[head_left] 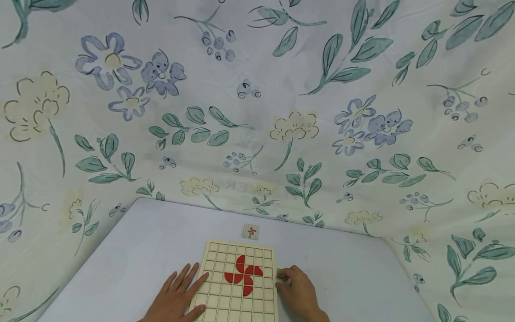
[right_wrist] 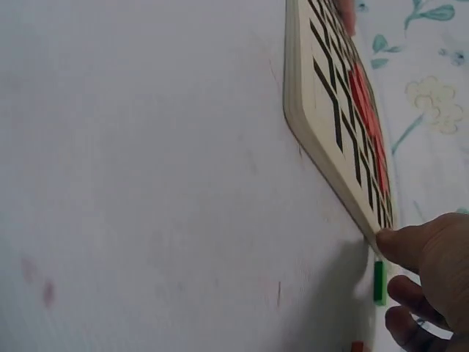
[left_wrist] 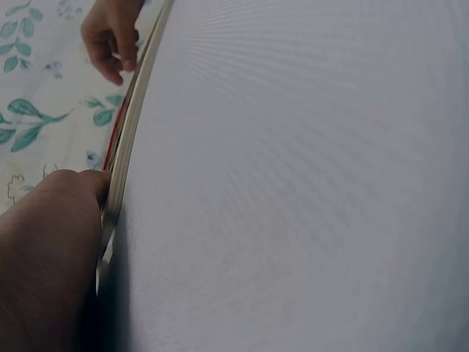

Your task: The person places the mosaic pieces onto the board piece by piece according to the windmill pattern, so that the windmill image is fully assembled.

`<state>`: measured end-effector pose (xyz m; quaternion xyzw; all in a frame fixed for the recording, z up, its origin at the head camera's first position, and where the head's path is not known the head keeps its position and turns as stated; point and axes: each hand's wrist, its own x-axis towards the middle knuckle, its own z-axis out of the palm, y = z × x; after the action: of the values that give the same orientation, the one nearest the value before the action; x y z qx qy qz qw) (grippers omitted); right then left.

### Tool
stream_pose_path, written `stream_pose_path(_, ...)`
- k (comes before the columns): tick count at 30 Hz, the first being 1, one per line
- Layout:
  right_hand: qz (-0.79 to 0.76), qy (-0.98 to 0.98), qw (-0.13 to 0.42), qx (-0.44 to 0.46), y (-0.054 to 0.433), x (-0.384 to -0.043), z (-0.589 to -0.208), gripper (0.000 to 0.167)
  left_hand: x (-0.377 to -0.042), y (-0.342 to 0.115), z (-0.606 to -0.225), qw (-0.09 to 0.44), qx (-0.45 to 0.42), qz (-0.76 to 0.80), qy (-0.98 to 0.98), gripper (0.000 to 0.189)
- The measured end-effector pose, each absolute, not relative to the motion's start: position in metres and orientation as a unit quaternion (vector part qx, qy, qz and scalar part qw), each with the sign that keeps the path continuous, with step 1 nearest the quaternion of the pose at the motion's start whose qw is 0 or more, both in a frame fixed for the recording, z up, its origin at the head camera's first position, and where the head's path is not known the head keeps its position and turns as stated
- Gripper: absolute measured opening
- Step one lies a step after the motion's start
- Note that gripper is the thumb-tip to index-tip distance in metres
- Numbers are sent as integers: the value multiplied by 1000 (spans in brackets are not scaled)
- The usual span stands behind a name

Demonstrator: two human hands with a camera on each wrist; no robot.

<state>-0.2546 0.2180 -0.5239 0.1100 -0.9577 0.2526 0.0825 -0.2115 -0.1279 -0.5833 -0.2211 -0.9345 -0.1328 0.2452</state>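
A cream gridded board (head_left: pixel 215 279) lies on the white table. Red quarter-round pieces (head_left: pixel 247 290) form a pinwheel on its grid. My left hand (head_left: pixel 173 293) is spread flat at the board's left side, with fingers and thumb resting on its edge. By the board's right edge, my right hand (head_left: pixel 297 288) has its fingers curled and pinches a small green block (right_wrist: pixel 379 284). Only a bit of that block shows in the head view. In the right wrist view, the thumb (right_wrist: pixel 399 248) is at the board's edge and the block sits just below it.
Beyond the board lies a small picture card (head_left: pixel 251 231) showing a red pinwheel on a grid. A red piece (right_wrist: pixel 357 346) shows at the bottom of the right wrist view. Cloth with leaves and flowers (head_left: pixel 257 134) rises behind the white table (head_left: pixel 342 268).
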Motion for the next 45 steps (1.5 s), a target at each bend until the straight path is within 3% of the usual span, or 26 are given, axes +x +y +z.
stream_pose_path(16,183,-976,86,76,228,-268,-525,32,-212,-127,-584,235,-217,-137,-937,71)
stream_pose_path(22,159,-979,95,82,230,-270,-528,24,-213,-127,-588,242,-223,-137,-934,69)
stream_pose_path(45,106,-959,201,166,229,-273,-528,13,-213,-129,-587,234,-219,-137,-937,71)
